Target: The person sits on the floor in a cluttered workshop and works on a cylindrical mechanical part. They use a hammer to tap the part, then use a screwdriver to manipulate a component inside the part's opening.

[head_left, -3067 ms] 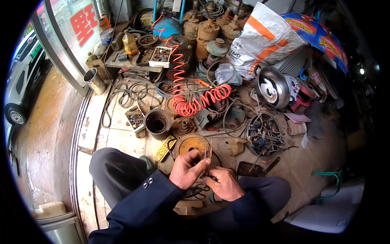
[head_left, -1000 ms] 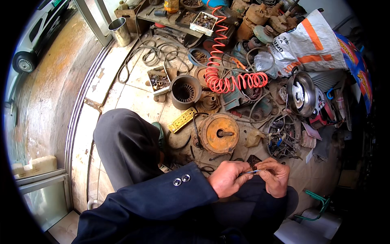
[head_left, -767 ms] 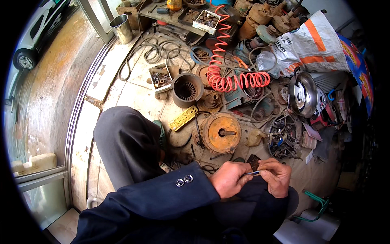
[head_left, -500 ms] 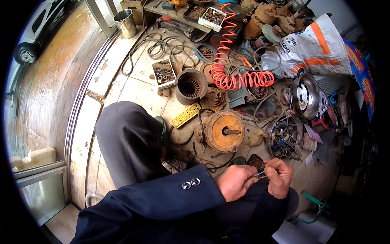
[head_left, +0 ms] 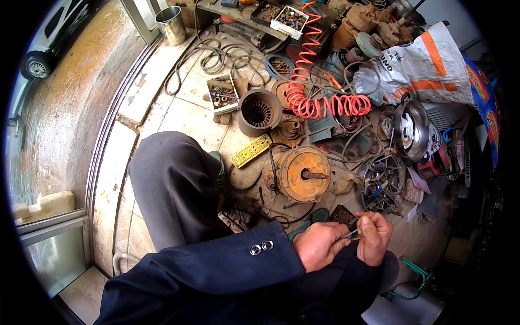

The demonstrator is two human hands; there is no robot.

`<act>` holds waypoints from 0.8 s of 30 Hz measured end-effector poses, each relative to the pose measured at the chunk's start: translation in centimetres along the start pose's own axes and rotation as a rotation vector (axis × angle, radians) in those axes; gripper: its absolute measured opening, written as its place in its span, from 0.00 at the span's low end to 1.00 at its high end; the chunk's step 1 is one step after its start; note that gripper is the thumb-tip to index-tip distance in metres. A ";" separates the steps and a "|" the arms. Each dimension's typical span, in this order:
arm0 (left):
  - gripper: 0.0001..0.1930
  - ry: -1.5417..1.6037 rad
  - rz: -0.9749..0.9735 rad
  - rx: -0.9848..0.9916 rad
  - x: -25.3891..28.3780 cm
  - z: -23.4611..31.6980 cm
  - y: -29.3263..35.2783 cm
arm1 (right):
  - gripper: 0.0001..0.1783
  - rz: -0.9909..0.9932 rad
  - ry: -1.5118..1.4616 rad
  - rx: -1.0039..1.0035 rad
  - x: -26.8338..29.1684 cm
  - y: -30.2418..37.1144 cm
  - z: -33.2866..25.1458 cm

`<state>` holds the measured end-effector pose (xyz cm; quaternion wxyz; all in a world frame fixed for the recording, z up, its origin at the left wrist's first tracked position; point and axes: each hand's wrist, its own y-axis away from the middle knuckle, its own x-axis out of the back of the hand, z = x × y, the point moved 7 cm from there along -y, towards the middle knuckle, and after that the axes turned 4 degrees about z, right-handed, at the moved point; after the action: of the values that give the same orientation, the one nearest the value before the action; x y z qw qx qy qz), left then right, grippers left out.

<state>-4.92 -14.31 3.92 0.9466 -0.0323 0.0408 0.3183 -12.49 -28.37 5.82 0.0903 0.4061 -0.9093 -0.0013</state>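
My left hand (head_left: 322, 247) is closed, its fingertips pressed on one end of a thin grey rod-like piece (head_left: 351, 235). My right hand (head_left: 374, 236) pinches the other end, its thumb up and fingers curled. The two hands nearly touch, above my lap. Just beyond them lies a small dark square tray (head_left: 341, 215) with brown bits in it. Farther off, an orange round motor (head_left: 301, 174) with a shaft sticking out stands on the floor. What exactly the thin piece is cannot be made out, as my fingers cover much of it.
A yellow power strip (head_left: 251, 151), a hollow motor housing (head_left: 260, 112) and a box of small parts (head_left: 222, 97) sit on the tiles. A red coiled hose (head_left: 325, 105) hangs over machine parts. A metal pan (head_left: 410, 130) and a white sack (head_left: 425, 70) are at right.
The whole scene has shifted slightly to the right in view. Both hands keep hold of the thin piece, with only small changes in the fingers.
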 end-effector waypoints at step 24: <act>0.12 0.347 -0.138 0.087 -0.2 1.3 -0.6 | 0.15 -0.357 -0.850 -0.793 -5.7 10.0 12.2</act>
<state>-4.67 -14.81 5.29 0.9454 -0.0484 0.2146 0.2405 -18.15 -18.33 -6.33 -0.1379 0.4519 -0.7137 -0.5171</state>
